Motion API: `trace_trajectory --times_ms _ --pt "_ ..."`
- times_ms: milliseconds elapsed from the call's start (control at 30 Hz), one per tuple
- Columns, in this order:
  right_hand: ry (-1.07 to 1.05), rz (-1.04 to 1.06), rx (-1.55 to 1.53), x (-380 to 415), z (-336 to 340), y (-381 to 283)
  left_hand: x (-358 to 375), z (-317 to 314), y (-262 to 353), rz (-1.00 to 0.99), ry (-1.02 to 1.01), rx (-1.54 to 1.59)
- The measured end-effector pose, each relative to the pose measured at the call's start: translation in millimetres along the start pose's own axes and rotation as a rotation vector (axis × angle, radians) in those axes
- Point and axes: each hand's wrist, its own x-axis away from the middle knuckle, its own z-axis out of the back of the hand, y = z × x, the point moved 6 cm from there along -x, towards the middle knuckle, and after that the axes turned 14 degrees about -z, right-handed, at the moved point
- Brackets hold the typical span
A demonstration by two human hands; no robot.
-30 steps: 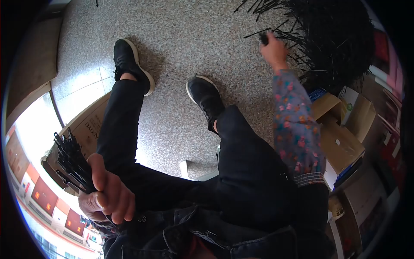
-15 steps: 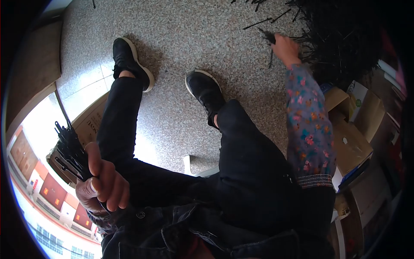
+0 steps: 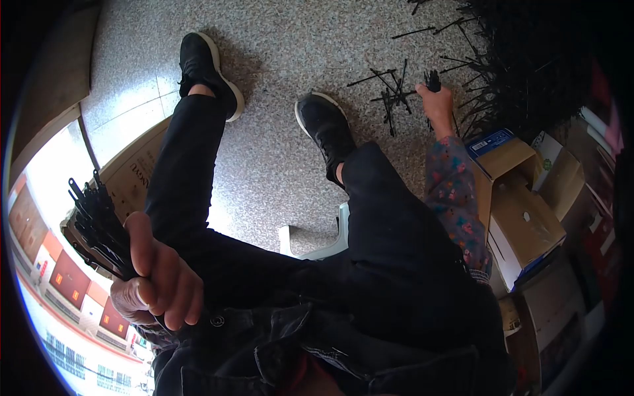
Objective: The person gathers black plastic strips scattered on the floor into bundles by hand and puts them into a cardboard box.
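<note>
In my left hand (image 3: 162,280), at the lower left, is a thick bundle of thin black plastic strips (image 3: 99,224). Fingers and thumb wrap tightly around it, and its ends, some with small holes, fan out up and left. My right hand (image 3: 436,109) reaches forward over the speckled floor, closed on a smaller bunch of the same black strips (image 3: 432,80). Just left of it, several loose strips (image 3: 397,92) lie crossed on the floor. A large dark heap of black strips (image 3: 528,66) spreads to the right of that hand.
Open cardboard boxes (image 3: 525,218) stand at the right, below the heap. My black shoes (image 3: 323,129) rest on the floor (image 3: 264,158). A white plastic stool edge (image 3: 317,251) shows between my legs. Another cardboard box (image 3: 135,171) is beside my left leg.
Several loose strips now lie on the floor left of my right hand, where the floor was bare. The hand is slightly lower in view. My left hand keeps its bundle.
</note>
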Motion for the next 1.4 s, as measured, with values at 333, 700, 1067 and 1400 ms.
trace_trajectory --times_ms 333,700,1067,1400 --pt "0.195 0.411 0.606 45 -73 -65 -1 -2 -3 0.015 -0.015 -0.007" --pt "0.124 0.160 -0.018 3 -27 -53 -2 -3 -5 0.003 -0.006 -0.014" --pt "0.255 0.352 0.318 21 -86 -105 -7 -6 -9 0.014 -0.044 -0.047" --pt "-0.156 0.049 -0.745 9 -13 -61 -5 -4 -6 -0.012 -0.069 -0.044"
